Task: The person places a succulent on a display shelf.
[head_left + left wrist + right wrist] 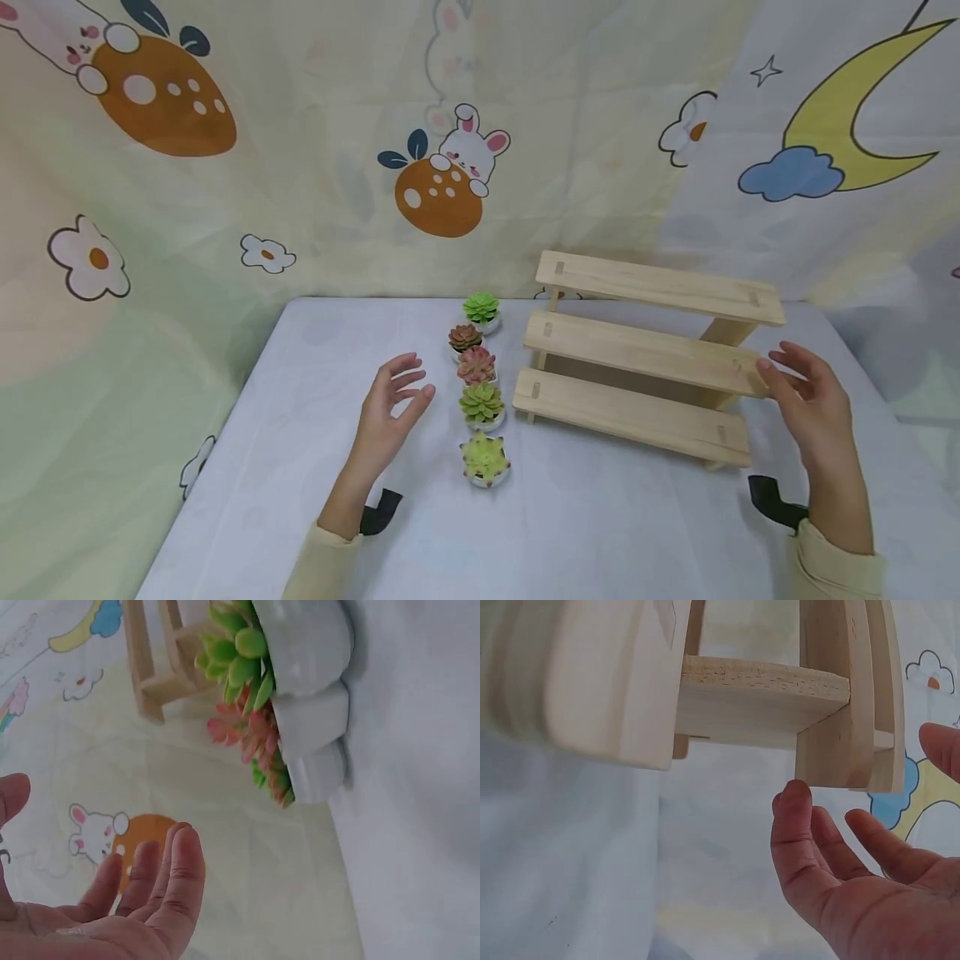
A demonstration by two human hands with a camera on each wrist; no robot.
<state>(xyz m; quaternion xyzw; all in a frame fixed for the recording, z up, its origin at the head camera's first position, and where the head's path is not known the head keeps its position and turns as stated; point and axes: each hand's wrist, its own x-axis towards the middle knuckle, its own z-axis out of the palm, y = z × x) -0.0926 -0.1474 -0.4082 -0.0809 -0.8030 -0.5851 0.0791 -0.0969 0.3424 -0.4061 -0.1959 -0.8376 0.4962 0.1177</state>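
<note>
On the white desk [420, 787], three white pots [311, 645] stand in a close row running toward the desk's far edge. The nearest holds a light green succulent [241, 656], the next a pinkish-red succulent [259, 736]; green and reddish leaves [279, 781] top the last. The left grip [127, 915], fingers slightly bent, thumb spread, is apart from them. Behind appear a wooden stand [140, 645] and rabbit-printed cloth [262, 885].
</note>
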